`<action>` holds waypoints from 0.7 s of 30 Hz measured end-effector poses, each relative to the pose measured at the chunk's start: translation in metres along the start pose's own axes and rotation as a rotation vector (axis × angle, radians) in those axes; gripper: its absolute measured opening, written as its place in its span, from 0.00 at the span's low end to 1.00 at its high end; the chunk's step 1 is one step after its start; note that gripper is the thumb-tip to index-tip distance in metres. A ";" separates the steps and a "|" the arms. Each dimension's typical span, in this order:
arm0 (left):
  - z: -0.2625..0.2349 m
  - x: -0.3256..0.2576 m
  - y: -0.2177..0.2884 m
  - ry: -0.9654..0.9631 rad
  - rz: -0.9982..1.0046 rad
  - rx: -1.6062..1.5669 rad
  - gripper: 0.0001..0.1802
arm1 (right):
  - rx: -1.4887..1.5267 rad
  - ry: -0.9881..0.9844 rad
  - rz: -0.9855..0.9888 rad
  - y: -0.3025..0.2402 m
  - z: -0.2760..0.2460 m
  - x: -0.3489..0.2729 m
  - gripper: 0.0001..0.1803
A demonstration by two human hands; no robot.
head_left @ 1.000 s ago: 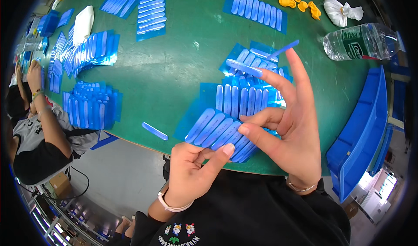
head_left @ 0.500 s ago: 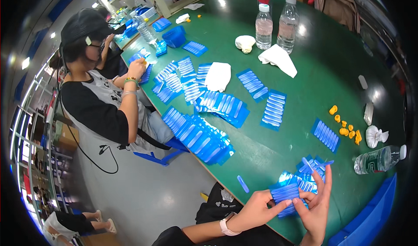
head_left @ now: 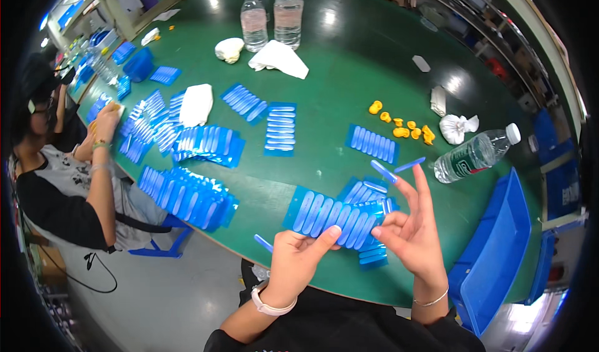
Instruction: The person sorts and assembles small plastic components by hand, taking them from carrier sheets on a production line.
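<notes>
A blue film sheet (head_left: 321, 213) with a row of several rounded light-blue strips is held in front of me over the table. My left hand (head_left: 298, 255) pinches its lower edge, thumb on top. At the sheet's right end, the thumb of my right hand (head_left: 409, 243) presses its edge, with fingers behind. Two fingers of that hand stretch upward. At their tips sit two narrow blue strips, one (head_left: 384, 172) tilted left and another (head_left: 410, 164) pointing right. More blue strip sheets (head_left: 360, 193) lie partly hidden behind the held one. A loose blue strip (head_left: 263, 243) rests at the table edge.
A stack of strip sheets (head_left: 187, 196) lies left on the green table (head_left: 324, 102). Small yellow lumps (head_left: 401, 132), a water bottle (head_left: 474, 155) and a blue tray (head_left: 490, 258) are to the right. A co-worker (head_left: 68, 183) sits at the left.
My view has swung right, so the table's things sit further left. The held sheet has spread out toward me, showing more of its strips. Both hands keep hold of it.
</notes>
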State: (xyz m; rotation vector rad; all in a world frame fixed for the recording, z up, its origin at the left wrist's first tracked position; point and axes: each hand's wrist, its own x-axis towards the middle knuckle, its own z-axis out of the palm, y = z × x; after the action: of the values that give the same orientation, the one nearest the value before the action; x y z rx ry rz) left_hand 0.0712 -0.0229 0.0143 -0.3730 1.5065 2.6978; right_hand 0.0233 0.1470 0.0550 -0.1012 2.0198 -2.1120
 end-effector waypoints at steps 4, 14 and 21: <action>0.008 0.014 -0.003 -0.097 -0.038 -0.069 0.15 | -0.036 0.046 -0.102 -0.013 -0.017 0.019 0.55; 0.005 0.032 -0.001 -0.146 -0.160 0.041 0.17 | -0.792 0.300 -0.206 0.032 -0.070 0.114 0.48; -0.003 0.007 0.092 -0.232 0.706 0.289 0.07 | -0.709 0.405 -0.346 0.055 -0.063 0.123 0.44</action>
State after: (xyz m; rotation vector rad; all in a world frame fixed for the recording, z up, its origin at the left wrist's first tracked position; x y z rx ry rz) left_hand 0.0518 -0.0751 0.0874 0.5694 2.2204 2.7371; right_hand -0.1030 0.1820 -0.0155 -0.1509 3.1142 -1.5463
